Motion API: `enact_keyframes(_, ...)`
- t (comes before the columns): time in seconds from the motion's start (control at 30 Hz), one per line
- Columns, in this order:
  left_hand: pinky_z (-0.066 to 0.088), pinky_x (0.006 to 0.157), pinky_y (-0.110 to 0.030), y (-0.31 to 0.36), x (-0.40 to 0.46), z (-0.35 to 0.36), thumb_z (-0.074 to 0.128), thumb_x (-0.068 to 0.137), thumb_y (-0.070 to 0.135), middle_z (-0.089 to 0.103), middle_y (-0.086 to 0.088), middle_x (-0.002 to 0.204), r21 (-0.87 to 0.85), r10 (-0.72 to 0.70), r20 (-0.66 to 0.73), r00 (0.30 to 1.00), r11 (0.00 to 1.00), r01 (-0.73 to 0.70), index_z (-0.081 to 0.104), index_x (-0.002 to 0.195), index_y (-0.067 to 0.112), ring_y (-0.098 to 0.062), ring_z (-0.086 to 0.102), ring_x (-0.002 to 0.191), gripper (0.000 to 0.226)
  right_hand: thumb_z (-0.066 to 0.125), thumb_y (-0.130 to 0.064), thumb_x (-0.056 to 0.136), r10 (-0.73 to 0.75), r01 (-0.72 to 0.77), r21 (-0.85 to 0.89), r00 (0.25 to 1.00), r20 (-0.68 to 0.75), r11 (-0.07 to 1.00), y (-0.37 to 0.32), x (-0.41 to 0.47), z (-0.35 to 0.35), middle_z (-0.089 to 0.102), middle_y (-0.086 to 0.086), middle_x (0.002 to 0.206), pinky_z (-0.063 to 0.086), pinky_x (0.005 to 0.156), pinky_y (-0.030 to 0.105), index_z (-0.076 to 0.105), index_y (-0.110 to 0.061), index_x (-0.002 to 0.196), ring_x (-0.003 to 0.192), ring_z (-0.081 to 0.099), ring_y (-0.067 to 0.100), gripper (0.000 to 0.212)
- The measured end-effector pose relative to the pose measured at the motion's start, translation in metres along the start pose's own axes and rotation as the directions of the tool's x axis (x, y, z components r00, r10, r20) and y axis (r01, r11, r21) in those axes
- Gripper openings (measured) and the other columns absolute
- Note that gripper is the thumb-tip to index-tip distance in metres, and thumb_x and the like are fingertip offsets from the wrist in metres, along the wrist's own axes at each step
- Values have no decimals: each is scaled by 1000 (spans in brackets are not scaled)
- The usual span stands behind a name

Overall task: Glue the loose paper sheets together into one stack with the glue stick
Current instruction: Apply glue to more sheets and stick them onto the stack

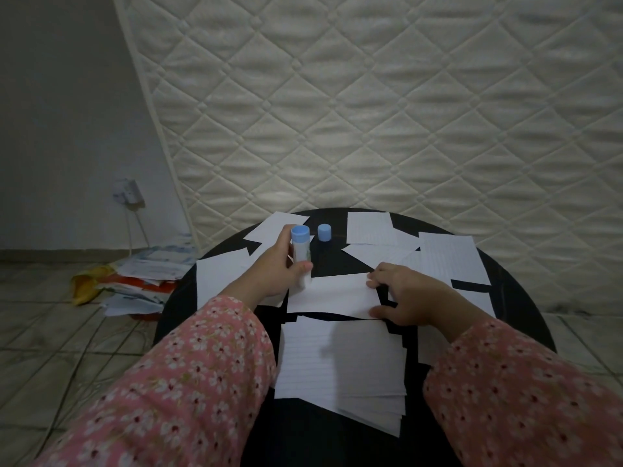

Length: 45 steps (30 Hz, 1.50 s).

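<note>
The left hand (274, 269) grips the glue stick (301, 256) upright, fingers curled round it, its lower end touching the left edge of the middle sheet (332, 294). Its blue cap (324, 232) stands just beyond. The right hand (403, 294) pinches that sheet's right edge, holding it flat. Run the glue evenly along the margins while the sheet stays pinned. The stack (340, 360) lies nearest; loose sheets (448, 261) crowd the far and right table (526, 298) rim, leaving little bare room.
</note>
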<state>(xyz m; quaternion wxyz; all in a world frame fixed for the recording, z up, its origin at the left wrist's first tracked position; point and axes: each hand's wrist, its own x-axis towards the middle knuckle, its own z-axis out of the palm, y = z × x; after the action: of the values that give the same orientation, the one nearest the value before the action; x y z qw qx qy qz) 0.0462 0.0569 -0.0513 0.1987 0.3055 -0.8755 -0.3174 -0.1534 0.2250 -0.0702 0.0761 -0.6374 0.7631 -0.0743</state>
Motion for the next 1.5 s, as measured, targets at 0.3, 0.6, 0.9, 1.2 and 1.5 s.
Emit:
enact_keyframes(0.3,49,85,-40,-5,-2,-2,62,91,27,56,-1,106,-146,-65,-71,995,988,54,29,128,33,-20,59,94,50,65,-53,80,18,-18,14,1000,16,1000,1,1,-1,40,-14,133,41,103,33,47,-25,134,120,45,11,64)
enact_keyframes(0.6,49,73,-37,35,3,-8,59,94,17,57,5,88,-627,-120,-449,885,749,-216,35,112,26,-11,54,67,31,68,-58,75,108,-107,29,994,-13,994,-9,-5,-5,42,-10,113,47,87,32,52,-22,124,98,52,12,63)
enact_keyframes(0.9,48,72,-29,29,0,-7,60,94,19,58,4,95,-538,-97,-403,910,830,-150,36,116,24,-13,54,70,33,52,-73,77,125,-135,-50,977,-171,989,-19,-2,4,48,-5,111,36,90,31,59,-24,117,107,46,14,63)
enact_keyframes(1.2,49,70,-31,20,2,-8,61,93,18,59,1,98,-529,-126,-382,915,842,-105,36,114,23,-15,53,67,33,44,-38,93,24,-61,-199,983,-182,978,-10,1,4,42,-13,142,19,108,43,58,-32,128,139,23,14,37)
enact_keyframes(1.5,50,76,-34,23,2,-7,61,92,21,59,1,104,-501,-125,-347,929,863,-71,34,118,26,-15,55,75,38,52,-52,90,31,-24,32,972,-234,999,-18,0,5,50,-15,125,30,99,34,67,-29,106,125,38,7,32)
